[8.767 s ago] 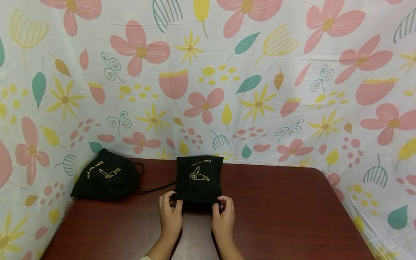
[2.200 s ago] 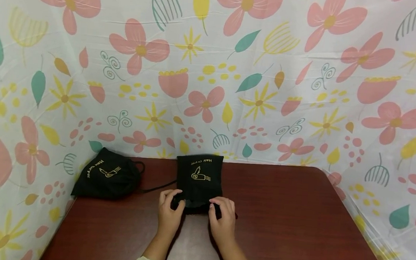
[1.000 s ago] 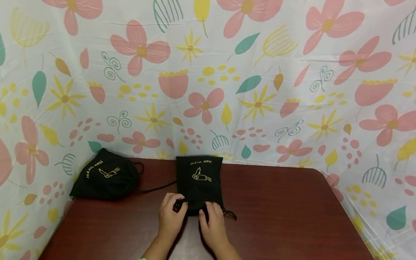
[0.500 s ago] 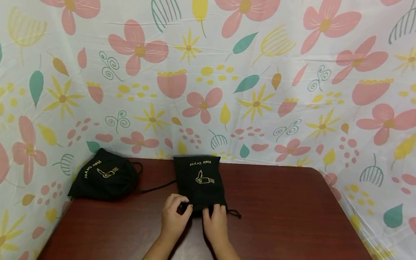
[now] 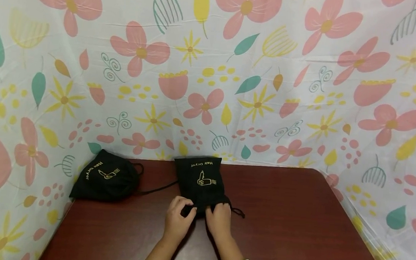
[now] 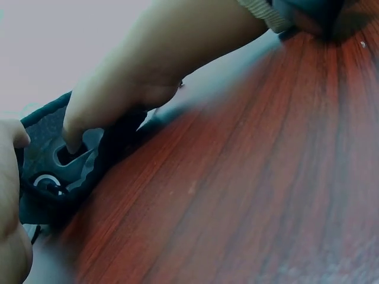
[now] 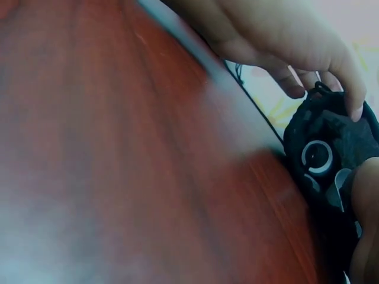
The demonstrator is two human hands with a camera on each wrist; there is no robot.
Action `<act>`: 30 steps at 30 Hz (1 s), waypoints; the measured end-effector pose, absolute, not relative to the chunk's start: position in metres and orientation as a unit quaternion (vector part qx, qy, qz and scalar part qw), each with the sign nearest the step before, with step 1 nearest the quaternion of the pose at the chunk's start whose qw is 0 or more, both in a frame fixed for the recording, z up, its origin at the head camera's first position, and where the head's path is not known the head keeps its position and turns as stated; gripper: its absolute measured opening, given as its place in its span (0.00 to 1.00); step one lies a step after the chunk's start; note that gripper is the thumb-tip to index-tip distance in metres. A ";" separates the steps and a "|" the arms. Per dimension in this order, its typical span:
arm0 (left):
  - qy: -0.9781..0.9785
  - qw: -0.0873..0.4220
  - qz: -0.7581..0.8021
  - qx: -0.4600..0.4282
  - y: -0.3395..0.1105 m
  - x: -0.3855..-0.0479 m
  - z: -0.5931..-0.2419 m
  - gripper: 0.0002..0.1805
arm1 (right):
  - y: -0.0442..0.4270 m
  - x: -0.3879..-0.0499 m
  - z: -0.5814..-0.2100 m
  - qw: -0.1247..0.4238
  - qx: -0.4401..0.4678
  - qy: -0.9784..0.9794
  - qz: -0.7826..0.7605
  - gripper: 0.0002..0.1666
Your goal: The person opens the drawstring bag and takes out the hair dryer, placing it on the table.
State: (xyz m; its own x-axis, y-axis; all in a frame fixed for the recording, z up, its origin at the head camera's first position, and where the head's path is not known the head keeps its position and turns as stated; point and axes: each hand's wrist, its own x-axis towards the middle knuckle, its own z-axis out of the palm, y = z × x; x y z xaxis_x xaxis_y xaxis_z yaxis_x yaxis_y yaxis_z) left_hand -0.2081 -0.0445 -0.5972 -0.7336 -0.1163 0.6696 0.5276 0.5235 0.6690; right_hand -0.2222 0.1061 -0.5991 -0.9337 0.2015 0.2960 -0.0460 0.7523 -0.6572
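Note:
A black drawstring bag (image 5: 200, 186) with gold "Hair Dryer" lettering lies flat on the table, its mouth toward me. My left hand (image 5: 178, 220) pinches the left side of the mouth's rim, thumb and fingers curled. My right hand (image 5: 219, 219) reaches into the right side of the mouth, and the bag hides its fingertips. Inside the bag, a dark object with a white ring (image 7: 317, 157) shows in the right wrist view. In the left wrist view, a grey part with a dark slot (image 6: 71, 152) lies just under the right fingertips.
A second black "Hair Dryer" bag (image 5: 107, 177), bulging and drawn closed, lies at the table's left edge. Its black cord (image 5: 156, 189) runs to the first bag. A cord loop (image 5: 237, 212) sticks out on the right. The brown table (image 5: 288, 224) meets a floral cloth (image 5: 269, 78) behind.
Earlier both hands held the bag's mouth at its two corners. The right hand has since moved inward and into the mouth. The bag's near end has shifted right, and its right cord loop shows.

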 end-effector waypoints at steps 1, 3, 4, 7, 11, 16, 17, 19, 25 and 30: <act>-0.803 0.343 -0.469 -0.131 -0.044 -0.208 -0.597 0.13 | 0.106 -0.224 -0.599 0.175 -0.047 -0.918 0.352 0.23; -0.803 0.339 -0.472 -0.134 -0.043 -0.208 -0.598 0.12 | 0.107 -0.227 -0.599 0.171 -0.055 -0.917 0.356 0.22; -0.802 0.339 -0.473 -0.136 -0.042 -0.208 -0.598 0.12 | 0.107 -0.229 -0.598 0.169 -0.058 -0.917 0.357 0.22; -0.801 0.338 -0.474 -0.141 -0.041 -0.208 -0.598 0.12 | 0.108 -0.232 -0.596 0.159 -0.067 -0.917 0.359 0.21; -0.803 0.333 -0.473 -0.145 -0.041 -0.207 -0.598 0.11 | 0.108 -0.233 -0.592 0.139 -0.083 -0.914 0.373 0.23; -0.809 0.318 -0.469 -0.154 -0.040 -0.206 -0.594 0.10 | 0.110 -0.236 -0.592 0.132 -0.092 -0.905 0.395 0.15; -0.810 0.314 -0.469 -0.156 -0.039 -0.206 -0.593 0.10 | 0.110 -0.237 -0.592 0.135 -0.091 -0.901 0.402 0.13; -0.813 0.306 -0.468 -0.160 -0.039 -0.206 -0.592 0.10 | 0.111 -0.238 -0.593 0.146 -0.089 -0.890 0.422 0.10; -0.817 0.316 -0.451 -0.170 -0.035 -0.204 -0.589 0.12 | 0.110 -0.238 -0.600 0.179 -0.082 -0.834 0.516 0.14; -0.815 0.327 -0.445 -0.177 -0.031 -0.201 -0.588 0.12 | 0.111 -0.237 -0.602 0.210 -0.083 -0.811 0.540 0.17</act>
State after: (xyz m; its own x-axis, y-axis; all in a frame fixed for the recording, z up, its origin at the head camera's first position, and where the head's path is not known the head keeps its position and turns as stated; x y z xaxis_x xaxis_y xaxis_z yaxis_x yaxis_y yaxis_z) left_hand -0.2013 -0.0311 -0.5884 -0.7239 -0.0032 0.6899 0.5790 0.5408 0.6101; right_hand -0.2366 0.1110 -0.6017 -0.8985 0.3601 0.2508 -0.0921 0.4039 -0.9101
